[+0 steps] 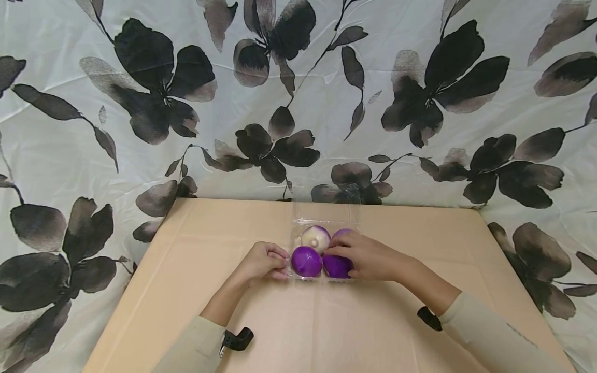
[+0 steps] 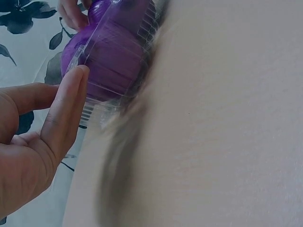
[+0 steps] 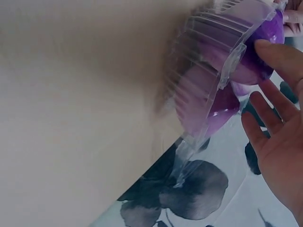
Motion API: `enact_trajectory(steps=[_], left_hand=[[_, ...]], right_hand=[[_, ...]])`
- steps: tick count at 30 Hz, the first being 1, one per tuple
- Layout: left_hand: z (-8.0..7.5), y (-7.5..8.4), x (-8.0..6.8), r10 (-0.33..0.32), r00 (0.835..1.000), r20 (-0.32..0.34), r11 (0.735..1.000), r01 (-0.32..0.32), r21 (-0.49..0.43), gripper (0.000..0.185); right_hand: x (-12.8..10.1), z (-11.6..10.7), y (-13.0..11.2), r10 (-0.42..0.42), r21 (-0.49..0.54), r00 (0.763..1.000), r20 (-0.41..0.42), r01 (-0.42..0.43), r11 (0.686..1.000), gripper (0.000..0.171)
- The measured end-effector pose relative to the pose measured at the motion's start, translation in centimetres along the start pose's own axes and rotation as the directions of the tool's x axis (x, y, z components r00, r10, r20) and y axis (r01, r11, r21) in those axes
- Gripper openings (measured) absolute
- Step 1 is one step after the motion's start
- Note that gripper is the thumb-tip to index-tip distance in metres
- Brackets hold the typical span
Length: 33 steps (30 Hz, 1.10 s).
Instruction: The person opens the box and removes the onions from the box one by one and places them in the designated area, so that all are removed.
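Observation:
A clear plastic clamshell container [image 1: 326,226] stands on the board, holding several round, glossy purple balls with pale parts. One purple-and-white ball [image 1: 315,238] at the back left shows its pale side with a small nub. A purple ball [image 1: 306,261] sits front left, and another purple ball [image 1: 338,266] front right. My left hand [image 1: 262,261] pinches the container's left rim between thumb and fingers. From the right, my right hand [image 1: 373,256] grips the front right ball, thumb [image 3: 267,49] on its near side. Behind those fingers, the back right ball [image 1: 342,232] is partly hidden.
The container's transparent lid [image 1: 326,199] stands raised at the back, near the far edge of the tan board [image 1: 224,223]. Behind and around the board hangs white cloth [image 1: 326,93] with dark flowers. Dark wrist-camera mounts [image 1: 238,339] sit at both sleeves.

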State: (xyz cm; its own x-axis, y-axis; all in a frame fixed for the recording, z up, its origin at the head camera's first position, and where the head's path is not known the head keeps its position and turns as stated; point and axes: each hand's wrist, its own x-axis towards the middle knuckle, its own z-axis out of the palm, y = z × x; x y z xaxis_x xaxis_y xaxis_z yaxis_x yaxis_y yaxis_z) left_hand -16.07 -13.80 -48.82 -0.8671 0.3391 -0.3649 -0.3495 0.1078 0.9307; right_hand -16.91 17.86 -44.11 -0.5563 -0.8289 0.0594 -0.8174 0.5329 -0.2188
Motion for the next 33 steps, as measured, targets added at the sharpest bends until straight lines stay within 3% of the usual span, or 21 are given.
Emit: enact_trajectory(steps=[9, 25, 33], left_hand=[[0.0, 0.1, 0.1, 0.003, 1.000, 0.001, 1.000, -0.003, 0.004, 0.023], [0.1, 0.2, 0.0, -0.009, 1.000, -0.009, 1.000, 0.009, -0.001, 0.023], [0.1, 0.2, -0.1, -0.002, 1.000, -0.006, 1.000, 0.002, -0.011, 0.025]], right_hand=[[0.2, 0.2, -0.4, -0.021, -0.034, 0.996, 0.081, 0.023, 0.999, 0.068], [0.5, 1.2, -0.7, -0.095, -0.144, 0.995, 0.038, 0.099, 0.985, 0.062], [0.4, 0.7, -0.7, -0.101, -0.101, 0.995, -0.004, 0.100, 0.990, 0.061]])
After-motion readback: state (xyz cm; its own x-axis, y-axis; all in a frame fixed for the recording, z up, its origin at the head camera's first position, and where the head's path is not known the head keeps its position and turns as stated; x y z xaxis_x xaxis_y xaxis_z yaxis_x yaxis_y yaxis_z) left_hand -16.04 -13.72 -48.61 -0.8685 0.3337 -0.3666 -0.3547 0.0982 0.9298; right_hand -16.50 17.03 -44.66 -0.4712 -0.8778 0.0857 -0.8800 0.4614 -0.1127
